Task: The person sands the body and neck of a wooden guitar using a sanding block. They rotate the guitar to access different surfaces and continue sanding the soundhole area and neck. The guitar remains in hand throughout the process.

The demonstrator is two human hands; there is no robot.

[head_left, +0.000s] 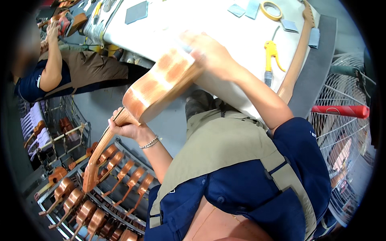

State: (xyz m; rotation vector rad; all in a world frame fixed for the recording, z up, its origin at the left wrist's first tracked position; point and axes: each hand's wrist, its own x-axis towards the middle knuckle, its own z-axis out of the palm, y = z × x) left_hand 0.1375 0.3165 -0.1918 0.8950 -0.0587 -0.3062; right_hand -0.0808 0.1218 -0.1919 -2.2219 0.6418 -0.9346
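A bare-wood ukulele (155, 82) is held at a tilt before me, its body toward the bench and its headstock pointing down and left. My left hand (128, 127) is closed round its neck near the body. At the far end of the body is my right hand (211, 54), its fingers smeared by motion. A greyish-blue patch shows beneath those fingers, too blurred to make out. Beside my right forearm, a yellow air blow gun (271, 56) lies on the white-topped bench (213, 20).
Small blue-grey pads and a yellow tape roll (271, 11) lie on the bench. A long wooden neck (295, 60) rests along its right side. Racks of ukuleles (84, 213) stand at lower left, a wire-caged fan (341, 160) at right. Another person (52, 76) works at upper left.
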